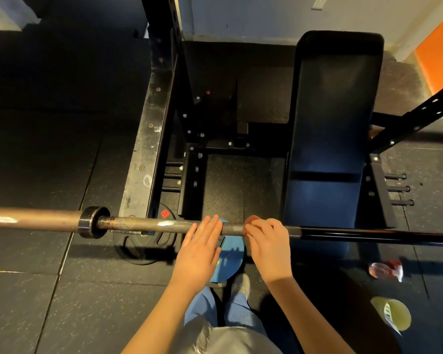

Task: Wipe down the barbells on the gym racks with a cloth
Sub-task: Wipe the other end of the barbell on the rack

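A rusty steel barbell (pixel 149 224) runs left to right across the rack, with a collar (pixel 92 222) at the left. My left hand (pixel 200 249) hovers flat with straight fingers at the bar's knurled middle, fingertips reaching the bar. My right hand (pixel 266 247) is just to the right of it and pinches a small reddish-orange cloth (pixel 251 220) against the bar. Most of the cloth is hidden under my fingers.
A black padded bench (pixel 330 129) stands beyond the bar inside the black rack frame (pixel 149 139). A black plate (pixel 141 245) and a blue plate (pixel 232 259) lie on the rubber floor below. A spray bottle (pixel 386 270) and a yellow-green round object (pixel 393 315) lie at the right.
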Demonstrator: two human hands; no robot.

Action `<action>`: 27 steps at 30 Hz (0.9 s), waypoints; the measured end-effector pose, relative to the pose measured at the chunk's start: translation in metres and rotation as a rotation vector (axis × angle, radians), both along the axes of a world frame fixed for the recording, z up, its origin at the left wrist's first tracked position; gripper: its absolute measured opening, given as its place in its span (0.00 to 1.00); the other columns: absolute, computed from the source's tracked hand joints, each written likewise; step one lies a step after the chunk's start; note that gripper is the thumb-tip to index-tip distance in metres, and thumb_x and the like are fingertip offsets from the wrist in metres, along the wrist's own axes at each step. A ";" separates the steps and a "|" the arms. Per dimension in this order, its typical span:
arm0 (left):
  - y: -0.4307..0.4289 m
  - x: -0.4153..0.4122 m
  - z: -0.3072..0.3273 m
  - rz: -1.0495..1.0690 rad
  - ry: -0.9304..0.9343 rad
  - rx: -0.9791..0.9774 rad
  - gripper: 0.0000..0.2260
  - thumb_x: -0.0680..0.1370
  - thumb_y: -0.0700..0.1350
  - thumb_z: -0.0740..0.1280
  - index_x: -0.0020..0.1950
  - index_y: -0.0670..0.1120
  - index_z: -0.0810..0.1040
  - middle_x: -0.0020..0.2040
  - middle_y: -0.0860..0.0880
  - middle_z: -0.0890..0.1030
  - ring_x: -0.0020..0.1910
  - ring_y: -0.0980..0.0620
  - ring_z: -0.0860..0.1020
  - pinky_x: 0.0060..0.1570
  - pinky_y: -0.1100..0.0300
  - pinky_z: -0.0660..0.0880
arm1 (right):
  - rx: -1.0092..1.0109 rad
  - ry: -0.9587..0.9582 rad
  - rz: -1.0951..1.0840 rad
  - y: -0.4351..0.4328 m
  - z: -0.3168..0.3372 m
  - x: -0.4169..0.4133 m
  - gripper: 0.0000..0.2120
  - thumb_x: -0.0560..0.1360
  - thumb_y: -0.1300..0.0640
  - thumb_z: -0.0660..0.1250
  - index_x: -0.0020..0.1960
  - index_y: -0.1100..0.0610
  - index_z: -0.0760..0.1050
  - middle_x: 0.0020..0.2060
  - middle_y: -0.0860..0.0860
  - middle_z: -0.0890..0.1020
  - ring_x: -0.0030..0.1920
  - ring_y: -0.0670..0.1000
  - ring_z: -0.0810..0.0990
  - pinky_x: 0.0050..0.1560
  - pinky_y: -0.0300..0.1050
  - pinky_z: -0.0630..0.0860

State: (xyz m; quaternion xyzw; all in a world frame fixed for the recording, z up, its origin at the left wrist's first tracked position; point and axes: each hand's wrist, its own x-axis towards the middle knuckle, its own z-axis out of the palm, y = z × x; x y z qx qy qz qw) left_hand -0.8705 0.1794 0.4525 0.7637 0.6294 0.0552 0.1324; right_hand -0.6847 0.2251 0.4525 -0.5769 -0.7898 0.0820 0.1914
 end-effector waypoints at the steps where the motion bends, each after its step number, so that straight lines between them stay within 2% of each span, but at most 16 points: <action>1: 0.000 0.000 -0.001 0.001 -0.001 -0.006 0.25 0.78 0.49 0.55 0.74 0.42 0.67 0.74 0.47 0.68 0.73 0.48 0.65 0.72 0.52 0.54 | -0.004 0.027 -0.006 -0.004 -0.001 -0.010 0.06 0.71 0.59 0.73 0.48 0.55 0.83 0.49 0.48 0.83 0.43 0.52 0.76 0.42 0.45 0.71; 4: 0.000 0.000 -0.004 -0.003 -0.016 0.017 0.26 0.77 0.45 0.65 0.74 0.42 0.66 0.74 0.46 0.68 0.73 0.48 0.65 0.72 0.52 0.53 | -0.008 0.065 0.095 -0.006 -0.002 -0.029 0.11 0.75 0.54 0.62 0.50 0.54 0.82 0.51 0.47 0.82 0.47 0.50 0.73 0.44 0.45 0.72; 7: -0.001 0.001 -0.003 -0.001 -0.017 -0.004 0.31 0.74 0.44 0.72 0.75 0.42 0.66 0.74 0.46 0.67 0.74 0.48 0.64 0.72 0.51 0.54 | -0.042 0.055 0.123 -0.003 0.006 -0.023 0.06 0.70 0.56 0.72 0.47 0.52 0.83 0.49 0.45 0.83 0.45 0.51 0.75 0.42 0.46 0.73; 8: -0.001 0.001 -0.002 -0.001 -0.009 -0.006 0.31 0.74 0.45 0.72 0.75 0.42 0.66 0.74 0.46 0.67 0.74 0.48 0.64 0.71 0.51 0.54 | -0.077 0.035 0.108 -0.001 0.011 -0.022 0.06 0.68 0.57 0.74 0.45 0.52 0.83 0.47 0.46 0.83 0.43 0.52 0.76 0.41 0.46 0.72; 10: 0.000 0.001 -0.001 -0.007 0.004 0.006 0.31 0.74 0.45 0.72 0.74 0.42 0.66 0.74 0.46 0.68 0.73 0.48 0.64 0.71 0.51 0.55 | -0.169 0.004 0.039 0.011 0.022 -0.031 0.04 0.72 0.58 0.71 0.41 0.51 0.84 0.42 0.48 0.82 0.42 0.53 0.75 0.40 0.46 0.70; 13: 0.000 0.002 -0.002 0.004 0.014 0.012 0.31 0.73 0.45 0.72 0.74 0.42 0.66 0.74 0.46 0.68 0.73 0.48 0.64 0.71 0.51 0.54 | -0.337 0.002 -0.074 0.024 0.032 -0.045 0.10 0.78 0.56 0.64 0.46 0.51 0.84 0.42 0.51 0.81 0.46 0.55 0.74 0.44 0.47 0.68; 15: -0.001 0.001 -0.001 -0.002 0.017 0.009 0.31 0.74 0.45 0.72 0.74 0.42 0.66 0.74 0.46 0.67 0.74 0.48 0.64 0.71 0.51 0.55 | -0.306 -0.038 -0.029 0.012 0.027 -0.039 0.10 0.77 0.53 0.63 0.46 0.49 0.83 0.46 0.47 0.81 0.46 0.52 0.73 0.45 0.45 0.68; 17: -0.001 -0.001 -0.001 -0.009 0.016 0.018 0.31 0.74 0.46 0.72 0.75 0.43 0.65 0.74 0.46 0.67 0.74 0.49 0.64 0.71 0.51 0.55 | -0.210 0.057 -0.023 -0.009 0.020 -0.029 0.13 0.75 0.51 0.59 0.45 0.49 0.82 0.46 0.43 0.82 0.42 0.50 0.73 0.41 0.44 0.70; 19: -0.001 -0.001 -0.001 -0.006 0.008 0.024 0.32 0.74 0.46 0.72 0.75 0.43 0.64 0.74 0.46 0.67 0.74 0.49 0.64 0.71 0.51 0.55 | -0.141 0.116 -0.041 -0.012 0.017 -0.024 0.15 0.75 0.52 0.58 0.44 0.50 0.84 0.43 0.44 0.83 0.39 0.50 0.74 0.37 0.44 0.71; 23: 0.001 0.002 -0.002 0.005 0.026 0.058 0.31 0.73 0.46 0.73 0.74 0.42 0.67 0.73 0.46 0.69 0.73 0.48 0.65 0.71 0.51 0.55 | -0.233 0.074 -0.182 0.014 0.031 -0.043 0.10 0.75 0.59 0.67 0.39 0.52 0.84 0.37 0.51 0.81 0.39 0.55 0.74 0.38 0.49 0.69; 25: 0.000 0.004 -0.003 0.016 0.029 0.068 0.31 0.73 0.45 0.73 0.73 0.41 0.67 0.73 0.45 0.69 0.73 0.48 0.65 0.71 0.51 0.55 | -0.273 0.066 -0.221 0.012 0.031 -0.046 0.10 0.76 0.59 0.66 0.41 0.52 0.85 0.38 0.51 0.80 0.41 0.54 0.73 0.39 0.48 0.67; 27: -0.002 0.003 -0.003 0.007 0.015 0.083 0.29 0.75 0.45 0.70 0.74 0.42 0.67 0.73 0.45 0.68 0.73 0.49 0.63 0.72 0.51 0.53 | -0.225 0.062 -0.166 -0.003 0.026 -0.037 0.11 0.76 0.55 0.62 0.43 0.50 0.84 0.41 0.47 0.81 0.42 0.52 0.74 0.40 0.45 0.67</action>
